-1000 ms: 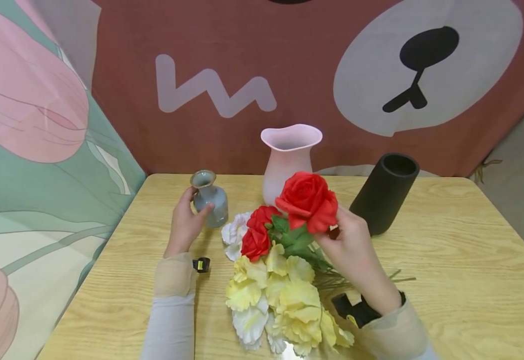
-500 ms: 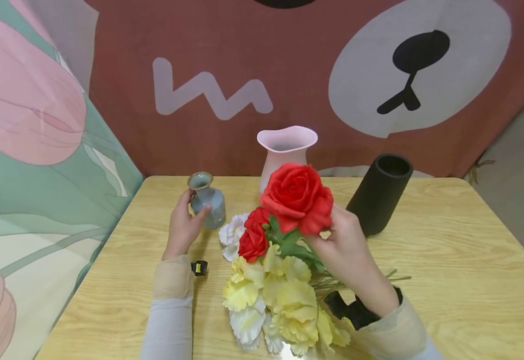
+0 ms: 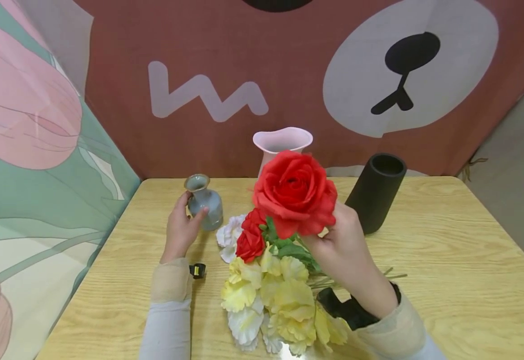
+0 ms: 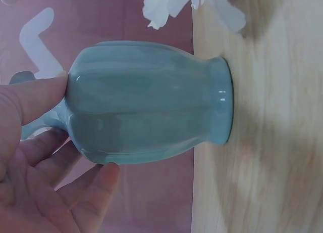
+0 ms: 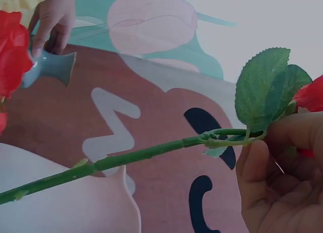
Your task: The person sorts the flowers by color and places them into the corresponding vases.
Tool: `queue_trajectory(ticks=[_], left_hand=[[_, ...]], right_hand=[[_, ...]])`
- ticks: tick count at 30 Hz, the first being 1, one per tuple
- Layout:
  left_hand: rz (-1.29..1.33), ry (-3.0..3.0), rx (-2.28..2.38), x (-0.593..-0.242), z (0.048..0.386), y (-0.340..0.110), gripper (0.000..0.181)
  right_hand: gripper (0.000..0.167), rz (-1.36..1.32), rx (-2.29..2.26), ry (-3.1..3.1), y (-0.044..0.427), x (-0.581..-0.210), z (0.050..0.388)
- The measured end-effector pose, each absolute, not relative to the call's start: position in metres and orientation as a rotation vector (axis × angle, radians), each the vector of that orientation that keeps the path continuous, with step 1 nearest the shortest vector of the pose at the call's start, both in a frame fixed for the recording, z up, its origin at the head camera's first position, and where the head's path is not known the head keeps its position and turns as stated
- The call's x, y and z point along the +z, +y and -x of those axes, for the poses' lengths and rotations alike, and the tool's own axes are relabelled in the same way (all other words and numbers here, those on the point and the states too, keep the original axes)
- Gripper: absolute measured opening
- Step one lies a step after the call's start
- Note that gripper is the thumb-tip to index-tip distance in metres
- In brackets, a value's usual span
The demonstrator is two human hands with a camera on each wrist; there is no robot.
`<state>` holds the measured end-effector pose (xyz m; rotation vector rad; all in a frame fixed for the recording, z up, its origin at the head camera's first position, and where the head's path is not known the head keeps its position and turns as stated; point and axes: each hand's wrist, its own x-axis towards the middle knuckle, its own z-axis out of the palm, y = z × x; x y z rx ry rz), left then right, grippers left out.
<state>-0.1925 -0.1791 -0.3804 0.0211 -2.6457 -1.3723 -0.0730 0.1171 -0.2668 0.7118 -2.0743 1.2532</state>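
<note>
A small blue-grey vase (image 3: 209, 206) stands upright at the table's back left. My left hand (image 3: 182, 227) holds it around the neck and shoulder, thumb on one side and curled fingers on the other, as the left wrist view shows. My right hand (image 3: 343, 245) pinches a red rose (image 3: 294, 192) just below its bloom, raised over the middle of the table. In the right wrist view its long green stem (image 5: 131, 157) runs out from between thumb and fingers, with leaves (image 5: 265, 89) beside them. In the head view the rose's stem is hidden behind bloom and hand.
Below the raised rose lies a pile of artificial flowers: red roses (image 3: 250, 242), white blooms (image 3: 231, 234) and yellow blooms (image 3: 289, 305). Behind the rose stands a pink vase (image 3: 284, 140), partly covered. A tall black vase (image 3: 374, 197) stands at the back right, before a printed cloth backdrop (image 3: 207, 40).
My right hand has lifted the rose and brought it slightly left and closer to the camera, so its bloom covers more of the pink vase. My left hand keeps its hold. The view has shifted slightly.
</note>
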Motion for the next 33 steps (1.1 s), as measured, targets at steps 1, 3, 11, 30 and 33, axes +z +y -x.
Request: queue_trajectory(ticks=[1,3,11,30,33], left_hand=[[-0.021,-2.644,-1.369,-0.381,0.192,-0.179,0.064],[-0.021,-2.64,-1.368,-0.382,0.192,-0.18,0.064],[-0.017,-2.642,-1.354,-0.386,0.191,-0.184,0.065],[0.011,-2.661,-1.361,-0.382,0.191,-0.182,0.065],[0.008,-2.657,-1.357,-0.382,0.192,-0.183,0.064]], right_hand=[[0.032,-0.718,1.252,-2.065,0.116,-0.265,0.073],[0.03,-0.727,1.259,-2.047,0.114,-0.263,0.073],[0.024,-0.757,1.356,-1.959,0.106,-0.255,0.076],[0.015,-0.721,1.685,-1.71,0.069,-0.256,0.094],[0.02,-0.747,1.715,-1.663,0.06,-0.257,0.097]])
